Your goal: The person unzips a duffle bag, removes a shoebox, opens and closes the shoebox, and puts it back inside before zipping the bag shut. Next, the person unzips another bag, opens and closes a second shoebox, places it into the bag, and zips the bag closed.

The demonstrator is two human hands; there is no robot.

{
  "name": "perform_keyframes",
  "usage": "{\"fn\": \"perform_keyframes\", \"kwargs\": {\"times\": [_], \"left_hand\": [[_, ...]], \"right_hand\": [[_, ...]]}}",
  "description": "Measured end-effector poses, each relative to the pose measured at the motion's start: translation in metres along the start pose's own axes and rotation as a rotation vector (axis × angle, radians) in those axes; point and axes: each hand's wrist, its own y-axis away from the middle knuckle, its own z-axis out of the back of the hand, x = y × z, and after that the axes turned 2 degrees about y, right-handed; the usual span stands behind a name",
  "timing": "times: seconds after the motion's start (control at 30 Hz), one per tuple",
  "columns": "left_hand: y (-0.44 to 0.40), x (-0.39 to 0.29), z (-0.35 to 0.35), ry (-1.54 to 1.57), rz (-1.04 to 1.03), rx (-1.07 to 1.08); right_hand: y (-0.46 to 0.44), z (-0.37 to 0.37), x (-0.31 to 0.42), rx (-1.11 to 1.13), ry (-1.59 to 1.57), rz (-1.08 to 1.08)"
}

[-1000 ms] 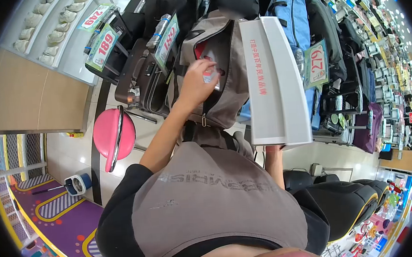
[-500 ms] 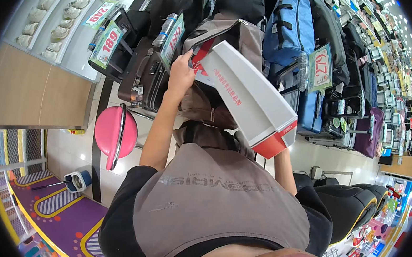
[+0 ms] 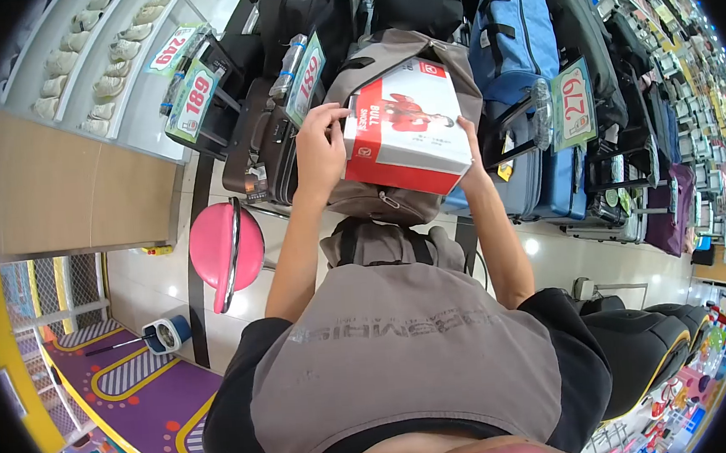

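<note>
Both my hands hold a white and red shoebox (image 3: 411,126) over the opening of a grey-brown bag (image 3: 403,203). The box's printed face, with red shoes and lettering, is turned up. My left hand (image 3: 322,141) is at the box's left side, its fingers bent over the near-left corner and the bag's edge. My right hand (image 3: 472,156) grips the right side, with the fingers partly hidden. The bag's open flap stands up behind the box. Whatever lies inside the bag is hidden by the box.
Brown suitcases (image 3: 264,141) with price signs stand left of the bag. Blue luggage (image 3: 513,31) and a 279 sign (image 3: 572,104) are to the right. A pink round stool (image 3: 225,244) is at the lower left, near a shoe rack (image 3: 99,60).
The box has turned from its plain grey side to its printed side and moved left over the bag. My right hand has risen to the box's right side, and my left hand now touches the box.
</note>
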Motion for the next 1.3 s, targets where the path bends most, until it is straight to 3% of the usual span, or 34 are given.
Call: {"fn": "perform_keyframes", "kwargs": {"times": [0.07,0.17,0.27,0.33,0.4,0.67,0.77,0.87,0.93,1.1,1.2,1.27,1.3], "left_hand": [[0.009,-0.031,0.004,-0.1,-0.127,-0.054],[0.018,-0.066,-0.006,-0.2,-0.225,0.155],[0.023,-0.064,-0.035,-0.317,-0.322,0.335],[0.02,-0.067,-0.045,-0.377,-0.367,0.418],[0.029,-0.068,-0.055,-0.374,-0.388,0.483],[0.035,-0.051,-0.082,-0.445,-0.346,0.352],[0.03,-0.052,-0.07,-0.464,-0.334,0.299],[0.018,-0.048,-0.063,-0.468,-0.329,0.163],[0.011,-0.055,-0.054,-0.445,-0.288,0.11],[0.011,-0.053,-0.062,-0.445,-0.333,0.061],[0.013,-0.049,-0.062,-0.459,-0.331,0.043],[0.014,-0.048,-0.057,-0.466,-0.306,0.04],[0.014,-0.046,-0.054,-0.462,-0.294,0.069]], "right_hand": [[-0.004,-0.009,-0.01,0.009,-0.01,-0.031],[-0.014,-0.019,-0.019,0.076,0.064,-0.038],[-0.022,-0.014,-0.02,0.104,-0.165,-0.161],[-0.031,-0.012,-0.026,0.056,-0.199,-0.13],[-0.067,0.025,-0.046,0.191,-0.174,-0.08],[-0.069,0.009,-0.056,0.094,-0.036,-0.139],[-0.058,0.005,-0.048,0.17,-0.098,-0.261],[-0.044,-0.031,-0.062,0.222,0.122,-0.192],[-0.043,-0.035,-0.082,0.223,0.636,0.368],[-0.084,0.008,-0.077,0.365,1.477,0.885],[-0.089,-0.009,-0.033,0.108,2.139,0.312],[-0.088,0.006,-0.014,-0.184,2.038,0.447],[-0.078,0.013,0.005,-0.175,1.931,0.508]]}}
